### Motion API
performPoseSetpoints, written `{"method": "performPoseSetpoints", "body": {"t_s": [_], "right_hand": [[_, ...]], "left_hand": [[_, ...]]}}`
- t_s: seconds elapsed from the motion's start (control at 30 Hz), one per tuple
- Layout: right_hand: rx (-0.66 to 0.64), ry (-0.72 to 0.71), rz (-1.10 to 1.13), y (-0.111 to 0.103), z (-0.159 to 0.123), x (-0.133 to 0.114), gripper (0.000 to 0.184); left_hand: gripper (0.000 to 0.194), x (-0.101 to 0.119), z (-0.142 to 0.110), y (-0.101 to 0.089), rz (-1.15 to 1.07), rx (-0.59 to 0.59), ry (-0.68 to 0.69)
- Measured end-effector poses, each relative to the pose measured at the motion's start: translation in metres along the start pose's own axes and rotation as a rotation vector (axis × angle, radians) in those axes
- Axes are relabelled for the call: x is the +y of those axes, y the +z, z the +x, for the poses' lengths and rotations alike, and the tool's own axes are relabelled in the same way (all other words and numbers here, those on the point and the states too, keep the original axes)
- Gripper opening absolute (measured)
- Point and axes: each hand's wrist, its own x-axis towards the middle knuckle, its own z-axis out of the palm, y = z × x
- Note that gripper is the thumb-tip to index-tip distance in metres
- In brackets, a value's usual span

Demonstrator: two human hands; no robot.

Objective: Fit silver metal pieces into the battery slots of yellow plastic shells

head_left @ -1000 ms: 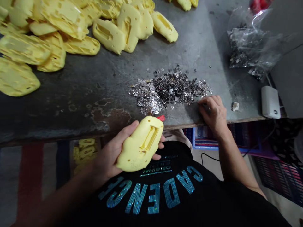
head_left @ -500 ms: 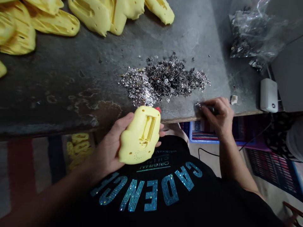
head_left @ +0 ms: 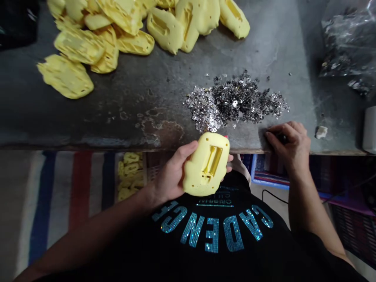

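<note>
A yellow plastic toy housing [head_left: 196, 178] with an oblong battery compartment, screw holes and small speaker holes rests in my left hand [head_left: 173, 172]. The fingers wrap its far side and the thumb lies along its near edge. It is held just in front of the table edge, compartment facing up. My right hand [head_left: 293, 143] lies at the table's front edge, thumb and index finger pinched together. Whatever is between those fingertips is too small or hidden to make out. Between and beyond both hands lies a heap of small metal contact plates [head_left: 241, 100]. A red bit peeks out behind the housing.
More yellow housings [head_left: 70, 76] are piled at the back left of the grey table [head_left: 141, 98]. A clear bag of metal pieces [head_left: 337, 47] and a white lump [head_left: 321, 132] lie at the right. Below are a bin of yellow parts [head_left: 131, 172] and a blue crate [head_left: 264, 181].
The view has swung left, so everything sits further right. The small metal piece seen at my right fingertips before no longer shows. My left hand still holds the housing.
</note>
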Motion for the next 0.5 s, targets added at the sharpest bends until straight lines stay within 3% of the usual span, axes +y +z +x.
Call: {"method": "performPoseSetpoints", "body": {"t_s": [0.1,0.2,0.37,0.5], "right_hand": [[0.003,-0.035,0.007,0.002,0.001,0.001,0.004],[0.016,-0.097,0.065,-0.003,-0.002,-0.008,0.004],[0.016,-0.189,0.263,-0.017,-0.004,-0.055,0.012],[-0.081,-0.291,0.497,-0.019,0.004,-0.093,0.026]], "left_hand": [[0.064,-0.002,0.000,-0.007,-0.021,-0.112,0.008],[0.060,-0.002,0.000,-0.010,-0.026,-0.139,-0.010],[0.056,-0.004,0.001,0.000,-0.048,-0.085,-0.076],[0.060,-0.004,-0.001,0.012,-0.097,-0.046,-0.129]]}}
